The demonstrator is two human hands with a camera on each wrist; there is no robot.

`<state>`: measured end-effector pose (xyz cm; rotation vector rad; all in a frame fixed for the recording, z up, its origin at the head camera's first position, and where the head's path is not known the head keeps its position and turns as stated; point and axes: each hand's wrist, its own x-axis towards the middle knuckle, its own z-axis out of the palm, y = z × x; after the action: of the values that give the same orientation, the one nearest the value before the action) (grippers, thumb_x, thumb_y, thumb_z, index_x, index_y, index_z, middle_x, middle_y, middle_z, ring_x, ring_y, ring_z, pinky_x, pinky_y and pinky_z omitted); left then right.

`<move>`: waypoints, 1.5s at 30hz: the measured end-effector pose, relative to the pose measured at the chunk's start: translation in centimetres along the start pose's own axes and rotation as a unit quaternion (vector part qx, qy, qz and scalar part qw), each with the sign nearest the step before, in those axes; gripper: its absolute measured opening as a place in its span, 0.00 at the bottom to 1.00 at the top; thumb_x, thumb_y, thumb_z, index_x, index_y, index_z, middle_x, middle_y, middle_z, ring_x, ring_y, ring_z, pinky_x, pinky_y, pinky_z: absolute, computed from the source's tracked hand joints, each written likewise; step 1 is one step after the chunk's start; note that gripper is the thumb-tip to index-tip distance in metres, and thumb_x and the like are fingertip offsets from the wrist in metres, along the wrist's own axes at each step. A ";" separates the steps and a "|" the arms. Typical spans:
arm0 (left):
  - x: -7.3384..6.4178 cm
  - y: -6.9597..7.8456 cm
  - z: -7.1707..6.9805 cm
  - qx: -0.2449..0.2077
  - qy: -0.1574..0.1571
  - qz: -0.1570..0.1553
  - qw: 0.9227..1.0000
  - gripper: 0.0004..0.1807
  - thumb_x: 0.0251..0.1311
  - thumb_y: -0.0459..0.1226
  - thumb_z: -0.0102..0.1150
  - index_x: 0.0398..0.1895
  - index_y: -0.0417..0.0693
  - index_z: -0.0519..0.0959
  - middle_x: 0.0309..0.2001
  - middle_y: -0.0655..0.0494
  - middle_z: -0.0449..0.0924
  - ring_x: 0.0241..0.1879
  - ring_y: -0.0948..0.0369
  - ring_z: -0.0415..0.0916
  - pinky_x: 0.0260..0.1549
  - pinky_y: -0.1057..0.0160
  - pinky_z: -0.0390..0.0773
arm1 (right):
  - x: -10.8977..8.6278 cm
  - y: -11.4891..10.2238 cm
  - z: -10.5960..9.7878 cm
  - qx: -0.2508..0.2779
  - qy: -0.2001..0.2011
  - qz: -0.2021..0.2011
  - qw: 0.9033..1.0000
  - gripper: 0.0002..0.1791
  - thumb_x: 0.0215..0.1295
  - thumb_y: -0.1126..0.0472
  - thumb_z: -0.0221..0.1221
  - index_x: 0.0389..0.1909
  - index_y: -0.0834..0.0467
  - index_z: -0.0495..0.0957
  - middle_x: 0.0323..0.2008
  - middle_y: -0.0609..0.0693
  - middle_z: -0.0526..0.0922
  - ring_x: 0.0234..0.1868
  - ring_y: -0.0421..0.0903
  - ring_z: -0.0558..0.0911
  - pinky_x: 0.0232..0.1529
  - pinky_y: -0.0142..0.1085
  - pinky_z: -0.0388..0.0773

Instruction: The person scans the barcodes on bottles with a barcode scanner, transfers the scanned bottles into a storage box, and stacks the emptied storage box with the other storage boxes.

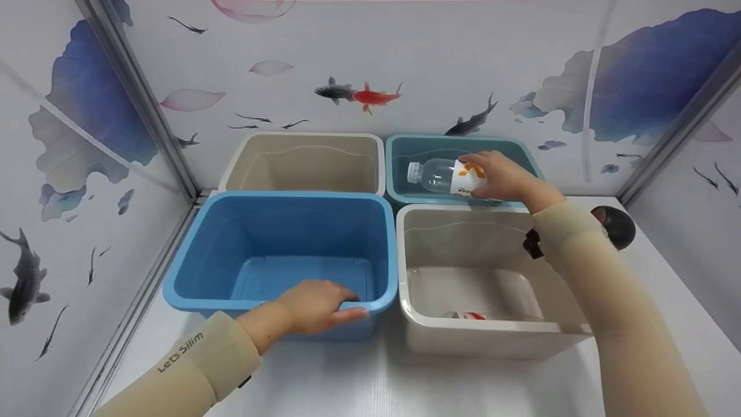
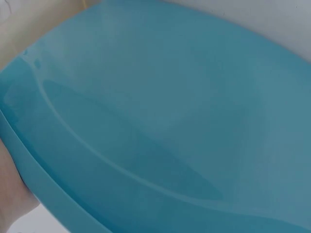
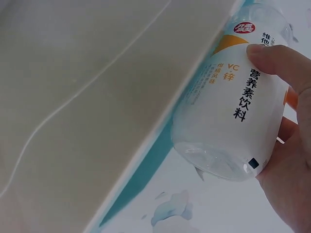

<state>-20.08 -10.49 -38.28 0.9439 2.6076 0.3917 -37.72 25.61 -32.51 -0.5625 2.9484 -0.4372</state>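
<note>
Bottle: one, capped, with a white and orange label. Place: at the mouth of the teal bin; how deep, I cannot tell. Long axis: nine to three across my head view, twelve being away from me. Cap at nine, labelled end at three.

Right hand: the nearer of my two, holding the bottle at its labelled end. Thumb across the label, fingers round the other side; base exposed in the right wrist view. Relation that counts, as I judge it: I have one end only, and the free length points to nine from my grip.

Left hand: well apart from the bottle, which lies between one and two o'clock of it. It grips the near rim of the blue bin, towards the five o'clock corner, fingers over the lip, thumb outside.

Further items, by the dial of the four bins: teal at one; grey bin at five, with a red-and-white item partly hidden by its near wall; blue at seven; beige bin at eleven. Black round item: just past my right sleeve, at three.
</note>
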 end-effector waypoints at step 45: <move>-0.1 0.0 0.0 0.002 0.000 -0.009 1.000 0.30 0.65 0.60 0.41 0.52 0.47 0.78 0.48 0.55 0.82 0.48 0.57 0.78 0.51 0.52 0.75 | -0.8 -1.4 0.4 -0.035 -0.096 -0.008 0.995 0.19 0.60 0.52 0.60 0.48 0.59 0.77 0.40 0.57 0.81 0.40 0.51 0.76 0.44 0.48 0.77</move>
<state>-20.04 -10.54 -38.25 0.9217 2.6152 0.3814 -36.42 24.59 -32.43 -0.6012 2.7853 -0.2664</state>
